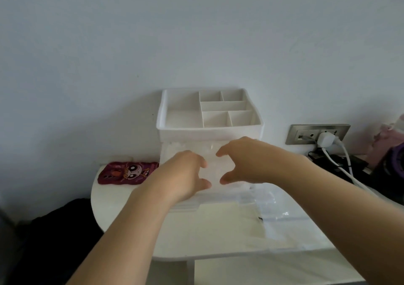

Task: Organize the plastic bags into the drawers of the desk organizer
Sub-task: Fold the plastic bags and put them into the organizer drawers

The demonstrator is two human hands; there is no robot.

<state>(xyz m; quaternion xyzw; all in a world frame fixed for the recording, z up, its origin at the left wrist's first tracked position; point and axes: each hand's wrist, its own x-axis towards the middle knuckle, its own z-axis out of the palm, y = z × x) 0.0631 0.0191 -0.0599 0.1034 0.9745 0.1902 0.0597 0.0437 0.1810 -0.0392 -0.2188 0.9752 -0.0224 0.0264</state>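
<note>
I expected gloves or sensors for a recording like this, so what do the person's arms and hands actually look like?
Nothing is worn. The left hand and right hand show no gloves, visible rings or markers. The left forearm and right forearm are uncovered as well: no sleeves, watch or bracelet in view.

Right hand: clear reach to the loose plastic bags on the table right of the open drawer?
Probably yes. The right hand is over the open drawer, and the loose plastic bags lie uncovered on the table just beside it, nothing between.
</note>
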